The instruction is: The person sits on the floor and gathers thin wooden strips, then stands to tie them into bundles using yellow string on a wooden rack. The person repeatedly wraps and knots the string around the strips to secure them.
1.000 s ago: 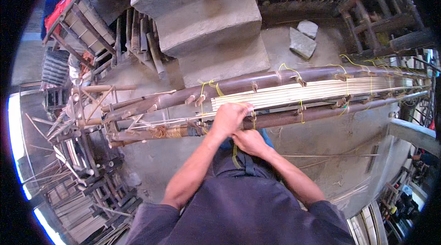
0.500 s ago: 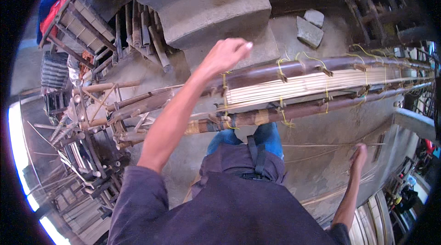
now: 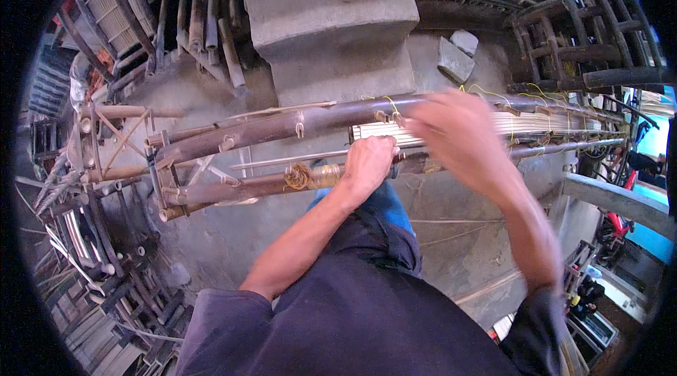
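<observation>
Thin strips [image 3: 532, 122] between 2 dark poles [image 3: 268, 129] look light and bendy, best held near their left end, by the curled-up left hand [image 3: 371, 168] (right hand [image 3: 455, 126], apart, too blurry to tell).

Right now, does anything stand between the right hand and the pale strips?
Nothing visible does. The right hand, blurred, is over the pale strips; the far pole and near pole flank them rather than cover them. The left hand is at their near edge.

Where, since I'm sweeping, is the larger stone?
Head view, upper right: the larger stone lies on the floor beside the smaller stone, right of the steps.
</observation>
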Demonstrator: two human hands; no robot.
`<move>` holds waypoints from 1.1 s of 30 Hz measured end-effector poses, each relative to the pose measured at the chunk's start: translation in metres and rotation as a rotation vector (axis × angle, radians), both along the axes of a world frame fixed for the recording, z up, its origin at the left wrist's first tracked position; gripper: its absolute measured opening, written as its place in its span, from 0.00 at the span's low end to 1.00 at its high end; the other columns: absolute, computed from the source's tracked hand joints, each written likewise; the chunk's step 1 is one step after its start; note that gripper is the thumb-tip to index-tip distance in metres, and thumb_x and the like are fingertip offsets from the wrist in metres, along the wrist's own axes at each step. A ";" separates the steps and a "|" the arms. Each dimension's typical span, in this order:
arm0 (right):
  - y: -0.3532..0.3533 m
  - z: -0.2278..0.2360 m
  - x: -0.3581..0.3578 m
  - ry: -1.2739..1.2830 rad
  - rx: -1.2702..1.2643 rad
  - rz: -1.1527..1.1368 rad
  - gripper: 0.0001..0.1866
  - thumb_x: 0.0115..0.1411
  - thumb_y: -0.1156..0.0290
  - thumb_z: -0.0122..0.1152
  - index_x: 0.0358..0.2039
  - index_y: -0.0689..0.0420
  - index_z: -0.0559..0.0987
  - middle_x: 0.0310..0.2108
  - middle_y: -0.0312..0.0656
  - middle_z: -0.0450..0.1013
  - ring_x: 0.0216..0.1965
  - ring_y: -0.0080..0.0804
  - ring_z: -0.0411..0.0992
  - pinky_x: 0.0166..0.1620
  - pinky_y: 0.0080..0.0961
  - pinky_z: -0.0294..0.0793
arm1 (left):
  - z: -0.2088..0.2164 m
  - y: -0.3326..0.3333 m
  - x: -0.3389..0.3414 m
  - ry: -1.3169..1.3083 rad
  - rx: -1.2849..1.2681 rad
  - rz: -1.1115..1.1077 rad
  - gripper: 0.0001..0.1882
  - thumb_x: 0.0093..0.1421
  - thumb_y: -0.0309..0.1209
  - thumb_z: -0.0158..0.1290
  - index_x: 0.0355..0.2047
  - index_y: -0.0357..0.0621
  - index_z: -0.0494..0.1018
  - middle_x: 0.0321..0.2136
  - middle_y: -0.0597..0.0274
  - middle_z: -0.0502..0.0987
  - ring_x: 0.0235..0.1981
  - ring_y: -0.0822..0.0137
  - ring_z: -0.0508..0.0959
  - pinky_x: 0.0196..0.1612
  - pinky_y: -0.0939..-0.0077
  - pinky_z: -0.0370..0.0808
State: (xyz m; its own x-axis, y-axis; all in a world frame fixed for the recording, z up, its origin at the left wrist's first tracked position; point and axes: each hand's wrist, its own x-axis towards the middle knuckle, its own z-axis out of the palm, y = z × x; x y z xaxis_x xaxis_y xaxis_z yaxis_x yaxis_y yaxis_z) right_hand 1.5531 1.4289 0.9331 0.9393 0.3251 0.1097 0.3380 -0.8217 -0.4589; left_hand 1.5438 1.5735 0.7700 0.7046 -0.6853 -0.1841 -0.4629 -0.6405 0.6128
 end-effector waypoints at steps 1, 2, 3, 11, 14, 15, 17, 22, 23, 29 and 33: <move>0.022 -0.011 0.024 0.012 0.028 0.091 0.08 0.54 0.67 0.58 0.25 0.59 0.76 0.24 0.45 0.71 0.29 0.46 0.70 0.36 0.38 0.70 | 0.006 -0.006 0.003 -0.060 0.016 -0.039 0.07 0.54 0.28 0.48 0.26 0.38 0.74 0.22 0.47 0.76 0.25 0.49 0.78 0.30 0.58 0.76; 0.036 -0.017 0.043 0.015 0.056 0.198 0.08 0.54 0.66 0.57 0.27 0.59 0.77 0.28 0.45 0.73 0.33 0.48 0.72 0.40 0.41 0.71 | -0.024 -0.005 -0.004 -0.301 -0.212 0.043 0.07 0.56 0.29 0.49 0.26 0.40 0.75 0.21 0.47 0.76 0.24 0.51 0.79 0.29 0.58 0.76; 0.032 -0.019 0.055 -0.011 0.196 0.208 0.10 0.55 0.65 0.56 0.29 0.59 0.77 0.30 0.47 0.74 0.35 0.50 0.72 0.42 0.41 0.71 | -0.022 -0.004 -0.002 -0.235 -0.195 0.042 0.08 0.56 0.29 0.49 0.26 0.40 0.75 0.20 0.47 0.76 0.24 0.51 0.79 0.29 0.58 0.76; -0.022 -0.160 0.059 0.463 0.927 -0.384 0.10 0.63 0.69 0.46 0.40 0.62 0.69 0.27 0.46 0.72 0.28 0.42 0.72 0.34 0.37 0.71 | 0.005 -0.020 0.011 0.003 -0.061 0.044 0.14 0.59 0.36 0.49 0.25 0.37 0.75 0.23 0.42 0.75 0.28 0.43 0.76 0.33 0.54 0.73; 0.025 -0.127 -0.048 0.467 1.040 -0.142 0.09 0.62 0.68 0.46 0.35 0.61 0.69 0.30 0.50 0.70 0.34 0.39 0.71 0.39 0.38 0.69 | -0.002 0.004 -0.001 0.006 0.020 0.177 0.12 0.57 0.35 0.50 0.30 0.39 0.77 0.25 0.44 0.76 0.29 0.46 0.77 0.34 0.56 0.73; 0.034 -0.137 -0.094 0.388 0.973 -0.016 0.09 0.62 0.67 0.46 0.34 0.60 0.69 0.31 0.55 0.70 0.37 0.41 0.73 0.40 0.40 0.68 | 0.007 0.000 0.005 0.170 0.088 0.117 0.13 0.56 0.35 0.51 0.36 0.40 0.77 0.28 0.43 0.77 0.30 0.46 0.77 0.36 0.59 0.73; 0.039 -0.182 -0.121 0.630 0.574 -0.038 0.08 0.59 0.68 0.47 0.35 0.58 0.69 0.28 0.57 0.72 0.32 0.51 0.73 0.35 0.45 0.69 | 0.018 0.002 0.006 0.150 0.097 0.070 0.16 0.59 0.38 0.50 0.41 0.39 0.75 0.32 0.45 0.78 0.32 0.53 0.79 0.39 0.63 0.73; 0.061 -0.179 -0.115 0.529 0.625 -0.080 0.08 0.55 0.69 0.47 0.35 0.55 0.71 0.23 0.55 0.73 0.28 0.55 0.72 0.33 0.51 0.69 | 0.059 -0.052 0.069 0.416 -0.493 0.166 0.18 0.64 0.42 0.45 0.24 0.41 0.70 0.20 0.65 0.72 0.22 0.72 0.71 0.32 0.73 0.68; 0.049 -0.174 -0.119 0.548 0.569 -0.102 0.08 0.55 0.70 0.47 0.35 0.55 0.71 0.24 0.55 0.73 0.29 0.55 0.72 0.33 0.51 0.69 | 0.052 -0.075 0.090 0.376 -0.386 0.197 0.18 0.64 0.41 0.44 0.19 0.47 0.62 0.16 0.72 0.63 0.16 0.76 0.61 0.23 0.78 0.61; -0.102 -0.154 -0.284 -0.213 2.141 -1.343 0.25 0.66 0.47 0.37 0.35 0.58 0.70 0.09 0.26 0.54 0.11 0.17 0.53 0.13 0.17 0.53 | -0.054 -0.061 0.159 0.704 0.127 0.250 0.17 0.62 0.43 0.47 0.20 0.48 0.68 0.15 0.74 0.65 0.14 0.77 0.62 0.17 0.82 0.56; -0.108 -0.215 -0.607 -0.324 1.287 -2.441 0.24 0.64 0.45 0.41 0.32 0.54 0.72 0.12 0.24 0.49 0.11 0.14 0.48 0.13 0.16 0.46 | -0.016 -0.087 0.177 -0.071 0.688 -0.282 0.28 0.62 0.52 0.42 0.36 0.35 0.75 0.29 0.43 0.76 0.35 0.54 0.77 0.40 0.61 0.70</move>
